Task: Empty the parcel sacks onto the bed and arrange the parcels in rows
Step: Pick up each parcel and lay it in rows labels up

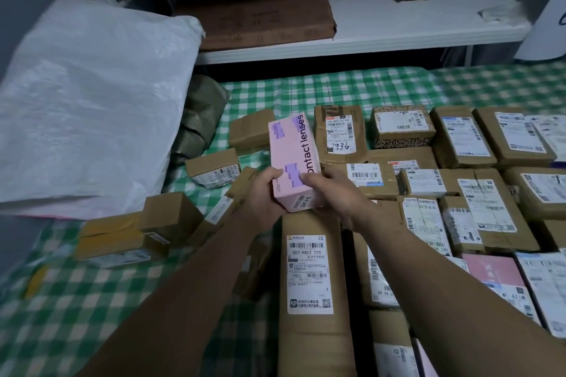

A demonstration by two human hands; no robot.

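Note:
A pink box (292,150) printed "contact lenses" is held above the bed (269,92), long side pointing away from me. My left hand (263,193) grips its near left corner. My right hand (333,190) grips its near right side with fingers curled over the top. Just below lies a long brown parcel (309,278) with a white label. Several labelled brown parcels (465,138) lie in rows to the right. A large white woven sack (92,101) rests on the bed's left side.
Loose brown boxes (213,168) lie scattered between the sack and the rows, one taped yellow (116,239). A dark green sack (199,113) lies behind them. Beyond the bed a white shelf (398,21) carries a flat carton and a small box.

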